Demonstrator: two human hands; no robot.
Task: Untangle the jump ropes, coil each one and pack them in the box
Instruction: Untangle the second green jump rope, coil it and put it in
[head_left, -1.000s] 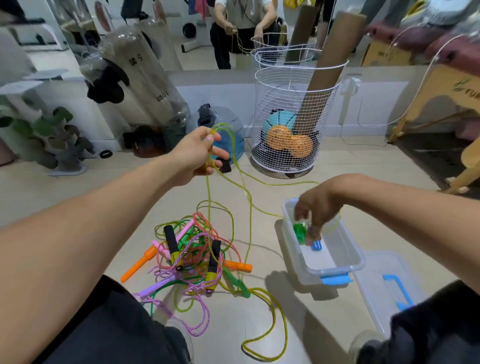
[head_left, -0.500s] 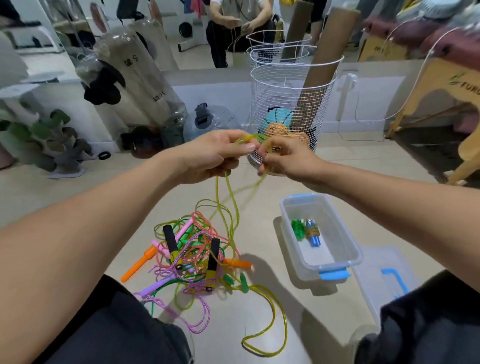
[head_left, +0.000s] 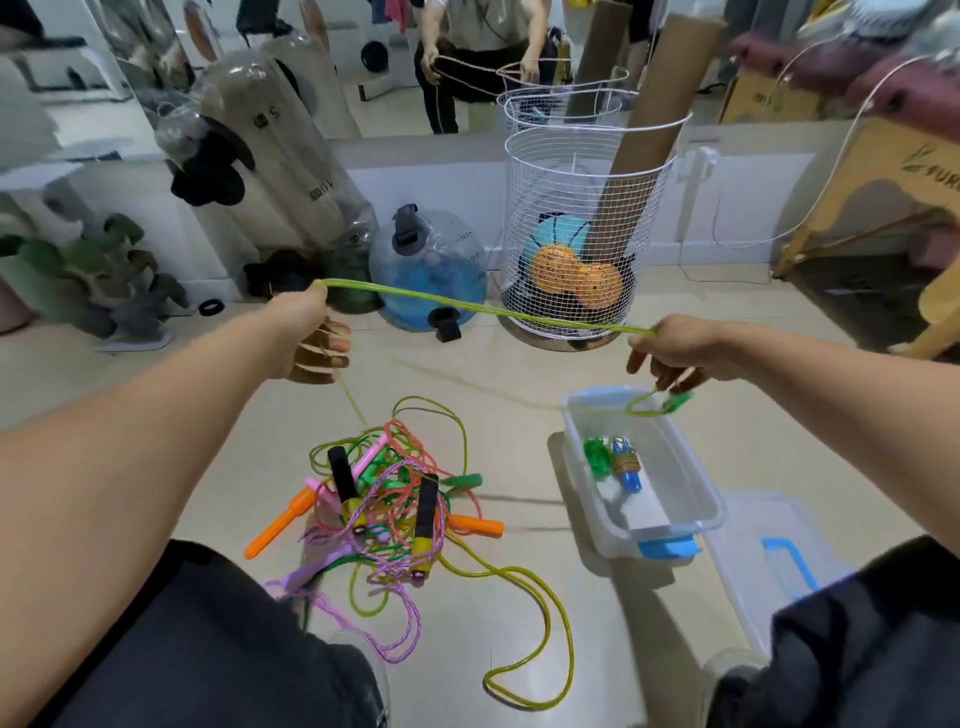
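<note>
Head view: left hand (head_left: 306, 338) with fingers curled tight round the yellow-green rope (head_left: 483, 310), right hand (head_left: 675, 348) pinching its other end, a doubled length stretched taut between them above the floor. A green handle (head_left: 678, 401) dangles under the right hand, over the clear box (head_left: 696, 483), where one coiled rope (head_left: 621, 462) already lies. A strand drops from the left fist into the tangled pile (head_left: 389, 504). Risk: if that trailing end is snagged, pulling could tighten a knot or drag the whole pile.
</note>
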